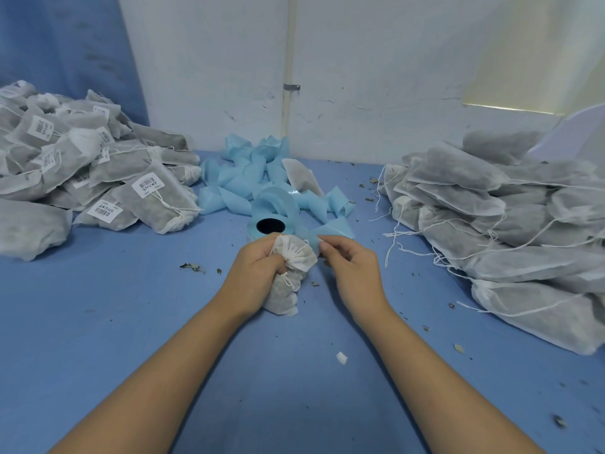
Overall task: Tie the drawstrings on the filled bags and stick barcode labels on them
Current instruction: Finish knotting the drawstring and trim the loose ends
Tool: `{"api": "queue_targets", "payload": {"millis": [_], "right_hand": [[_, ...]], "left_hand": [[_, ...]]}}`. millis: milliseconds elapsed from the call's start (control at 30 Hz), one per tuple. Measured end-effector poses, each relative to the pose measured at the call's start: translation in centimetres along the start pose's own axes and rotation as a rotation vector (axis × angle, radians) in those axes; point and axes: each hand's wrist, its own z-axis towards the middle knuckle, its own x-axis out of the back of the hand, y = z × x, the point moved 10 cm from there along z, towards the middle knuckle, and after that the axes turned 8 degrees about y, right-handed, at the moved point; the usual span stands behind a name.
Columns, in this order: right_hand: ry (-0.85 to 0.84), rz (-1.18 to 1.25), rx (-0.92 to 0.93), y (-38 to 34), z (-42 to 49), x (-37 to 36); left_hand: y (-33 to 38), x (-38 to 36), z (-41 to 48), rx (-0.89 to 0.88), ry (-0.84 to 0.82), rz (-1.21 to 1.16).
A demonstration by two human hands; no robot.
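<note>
While in L hand (258, 273), puckered nonwoven bag (299, 257).

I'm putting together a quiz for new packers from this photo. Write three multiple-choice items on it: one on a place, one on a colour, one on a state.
1. The pile of barcoded bags lies: A) on the person's left; B) on the person's right; C) in the middle, against the wall.
2. The loose backing strip is: A) yellow; B) light blue; C) red.
3. The mouth of the bag in the left hand is: A) wide open; B) gathered shut; C) torn off.
Key: 1 A, barcode stickers show only on the left pile; 2 B, pale blue curls lie behind the label roll; 3 B, its top is puckered tight.
</note>
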Motion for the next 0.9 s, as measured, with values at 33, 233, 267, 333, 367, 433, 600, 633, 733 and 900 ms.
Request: {"api": "queue_targets", "payload": {"millis": [33, 233, 267, 333, 367, 433, 600, 633, 733, 900], "right_hand": [[0.03, 0.014, -0.007, 0.0, 0.1, 0.4], [0.267, 0.092, -0.07, 0.7, 0.2, 3.4], [0.271, 0.113, -0.079, 0.7, 0.1, 3.4], [0.264, 0.133, -0.094, 0.5, -0.1, 3.3], [0.258, 0.154, -0.112, 0.6, -0.1, 3.2], [0.253, 0.23, -0.174, 0.9, -0.2, 2.8], [0.272, 0.389, -0.28, 1.3, -0.7, 2.2], [0.262, 0.392, -0.305, 1.4, -0.8, 2.1], [0.229, 0.35, -0.359, 1.3, -1.0, 1.6], [0.249, 0.405, -0.38, 0.4, -1.3, 1.4]], "left_hand": [[-0.1, 0.2, 0.1, 0.003, 0.019, 0.009], [-1.3, 1.5, 0.6, 0.055, 0.124, 0.029], [-1.3, 1.5, 0.6, 0.059, 0.132, 0.022], [-0.9, 1.7, 0.8, 0.062, 0.17, -0.032], [-0.7, 1.8, 0.9, 0.07, 0.198, -0.088], [-0.5, 2.3, 1.2, 0.101, 0.267, -0.198], [-0.2, 3.0, 1.3, 0.125, 0.347, -0.317], [0.1, 3.0, 1.3, 0.103, 0.354, -0.327], [1.1, 2.9, 1.3, 0.029, 0.365, -0.325], [1.7, 3.2, 1.1, -0.039, 0.399, -0.274]]}}
